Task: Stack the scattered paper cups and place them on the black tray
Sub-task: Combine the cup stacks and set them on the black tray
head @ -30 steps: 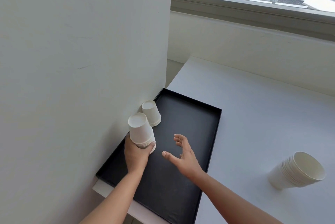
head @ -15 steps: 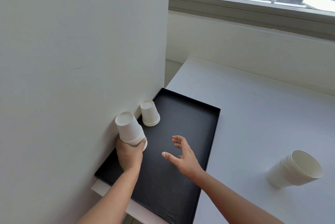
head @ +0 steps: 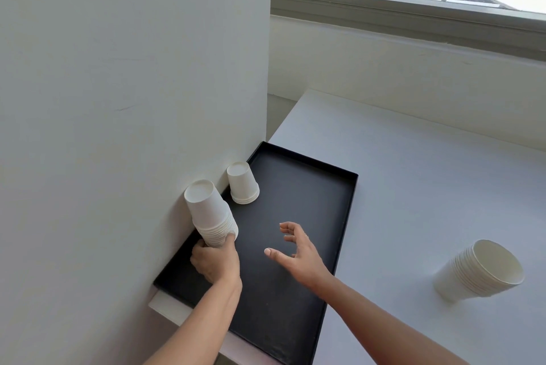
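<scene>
My left hand (head: 215,261) grips the rim end of an upside-down stack of white paper cups (head: 209,212), tilted toward the wall at the left edge of the black tray (head: 298,290). A second, shorter stack of cups (head: 243,183) stands upside down on the tray's far left corner. My right hand (head: 298,252) hovers over the tray's middle, fingers spread and holding nothing. A third stack of cups (head: 478,271) stands rim up and leaning on the white table, right of the tray.
A white wall (head: 118,98) rises right along the tray's left side. The white table (head: 413,187) stretches right and back to a low wall under a window. The tray's near corner overhangs the table's front edge.
My left hand has carried the cup stack left toward the wall and lower over the tray. My right hand has barely moved.
</scene>
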Available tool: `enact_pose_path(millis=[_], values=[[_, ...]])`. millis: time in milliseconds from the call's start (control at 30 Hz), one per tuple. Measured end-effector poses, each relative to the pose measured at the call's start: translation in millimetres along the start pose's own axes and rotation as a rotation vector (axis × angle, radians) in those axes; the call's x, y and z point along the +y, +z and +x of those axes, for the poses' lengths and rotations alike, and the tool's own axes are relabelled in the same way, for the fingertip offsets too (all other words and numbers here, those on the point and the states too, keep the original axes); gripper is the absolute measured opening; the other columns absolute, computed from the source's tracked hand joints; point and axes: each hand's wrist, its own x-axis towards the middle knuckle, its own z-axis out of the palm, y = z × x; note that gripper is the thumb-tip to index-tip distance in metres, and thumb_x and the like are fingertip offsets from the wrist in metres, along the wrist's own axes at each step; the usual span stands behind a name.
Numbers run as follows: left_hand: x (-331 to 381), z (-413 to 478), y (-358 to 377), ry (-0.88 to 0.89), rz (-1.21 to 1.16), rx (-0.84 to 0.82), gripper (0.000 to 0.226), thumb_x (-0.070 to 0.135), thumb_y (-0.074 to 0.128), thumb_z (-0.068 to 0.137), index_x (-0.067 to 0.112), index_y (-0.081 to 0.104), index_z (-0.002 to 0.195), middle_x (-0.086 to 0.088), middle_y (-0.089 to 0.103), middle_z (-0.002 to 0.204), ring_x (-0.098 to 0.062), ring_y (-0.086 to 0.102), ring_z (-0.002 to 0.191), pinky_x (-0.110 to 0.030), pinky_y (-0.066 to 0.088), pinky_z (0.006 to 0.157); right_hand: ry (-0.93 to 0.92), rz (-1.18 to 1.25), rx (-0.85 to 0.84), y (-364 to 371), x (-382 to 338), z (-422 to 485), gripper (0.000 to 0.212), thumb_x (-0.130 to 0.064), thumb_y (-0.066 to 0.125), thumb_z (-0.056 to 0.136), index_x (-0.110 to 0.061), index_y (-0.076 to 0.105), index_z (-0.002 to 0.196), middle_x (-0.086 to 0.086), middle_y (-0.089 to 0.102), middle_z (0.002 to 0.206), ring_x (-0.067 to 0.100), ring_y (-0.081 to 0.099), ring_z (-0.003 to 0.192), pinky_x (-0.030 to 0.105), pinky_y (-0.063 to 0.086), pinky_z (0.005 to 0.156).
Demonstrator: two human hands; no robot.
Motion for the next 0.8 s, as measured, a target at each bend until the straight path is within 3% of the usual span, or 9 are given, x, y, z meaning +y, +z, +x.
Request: enact_pose_path(millis=[167, 233, 367, 433, 467, 500, 567, 700, 800], values=[[0, -23, 11, -0.172, -0.053, -0.025, 0.023, 0.017, 0.068, 0.074, 0.002, 0.052, 0.081, -0.026, 0.053, 0.117, -0.042, 0.052, 0.108, -0.05, 0.045, 0.094, 0.01, 0.0, 0.0, -4, 3, -1, 0.057, -0.04, 0.069, 0.08, -0.03, 0.039, 0.128, -0.017, 0.042, 0.128, 0.004, 0.043, 0.118, 0.03, 0.043, 0.099], [4, -31, 16, -0.208, -0.068, -0.071, 0.023, 0.017, 0.066, 0.075, 0.007, 0.047, 0.083, -0.02, 0.053, 0.108, -0.037, 0.053, 0.103, -0.044, 0.044, 0.093, 0.014, -0.006, 0.004, -6, 5, -1, 0.056, -0.041, 0.069, 0.08, -0.031, 0.039, 0.127, -0.018, 0.041, 0.127, 0.004, 0.043, 0.118, 0.028, 0.042, 0.098], [9, -44, 29, -0.159, -0.125, -0.255, 0.013, 0.012, 0.06, 0.077, 0.007, 0.049, 0.078, -0.008, 0.043, 0.078, -0.025, 0.04, 0.073, -0.034, 0.035, 0.068, 0.022, -0.014, 0.01, -9, 8, -1, 0.054, -0.04, 0.069, 0.081, -0.031, 0.041, 0.126, -0.018, 0.041, 0.125, 0.004, 0.043, 0.117, 0.025, 0.04, 0.096], [14, -46, 36, -0.109, -0.12, -0.326, 0.021, 0.011, 0.058, 0.077, 0.003, 0.038, 0.076, -0.012, 0.037, 0.069, -0.027, 0.036, 0.069, -0.033, 0.033, 0.065, 0.024, -0.017, 0.013, -12, 9, -2, 0.053, -0.039, 0.069, 0.081, -0.031, 0.041, 0.125, -0.018, 0.042, 0.125, 0.004, 0.043, 0.117, 0.024, 0.039, 0.095], [17, -44, 38, -0.105, -0.104, -0.332, 0.052, 0.011, 0.059, 0.079, -0.019, 0.026, 0.107, -0.021, 0.045, 0.074, -0.033, 0.043, 0.075, -0.035, 0.038, 0.073, 0.025, -0.016, 0.014, -13, 10, -3, 0.053, -0.039, 0.069, 0.081, -0.03, 0.041, 0.125, -0.018, 0.042, 0.125, 0.004, 0.043, 0.117, 0.023, 0.039, 0.095], [21, -42, 42, -0.081, -0.103, -0.363, 0.046, 0.011, 0.059, 0.081, -0.009, 0.049, 0.121, -0.027, 0.054, 0.094, -0.037, 0.05, 0.092, -0.036, 0.039, 0.086, 0.027, -0.014, 0.015, -14, 11, -3, 0.053, -0.039, 0.068, 0.081, -0.03, 0.041, 0.125, -0.018, 0.042, 0.125, 0.004, 0.043, 0.117, 0.023, 0.038, 0.095], [31, -39, 48, -0.072, -0.099, -0.398, 0.059, 0.015, 0.061, 0.083, -0.001, 0.038, 0.134, -0.017, 0.047, 0.133, -0.029, 0.045, 0.122, -0.034, 0.032, 0.099, 0.034, -0.011, 0.02, -16, 11, -5, 0.051, -0.039, 0.068, 0.082, -0.031, 0.041, 0.125, -0.018, 0.042, 0.125, 0.004, 0.044, 0.117, 0.024, 0.038, 0.096], [49, -30, 65, -0.014, -0.111, -0.42, 0.06, 0.015, 0.067, 0.078, 0.003, 0.039, 0.129, -0.012, 0.049, 0.132, -0.026, 0.046, 0.12, -0.033, 0.033, 0.095, 0.042, -0.004, 0.023, -18, 9, -6, 0.049, -0.038, 0.067, 0.082, -0.032, 0.042, 0.123, -0.017, 0.044, 0.127, 0.004, 0.045, 0.117, 0.028, 0.042, 0.1], [61, -24, 74, 0.084, -0.102, -0.334, 0.071, 0.012, 0.071, 0.073, 0.004, 0.035, 0.133, -0.013, 0.047, 0.134, -0.029, 0.046, 0.122, -0.039, 0.038, 0.105, 0.043, 0.001, 0.026, -21, 10, -7, 0.049, -0.039, 0.067, 0.082, -0.032, 0.042, 0.124, -0.017, 0.044, 0.127, 0.004, 0.045, 0.118, 0.029, 0.043, 0.1]])
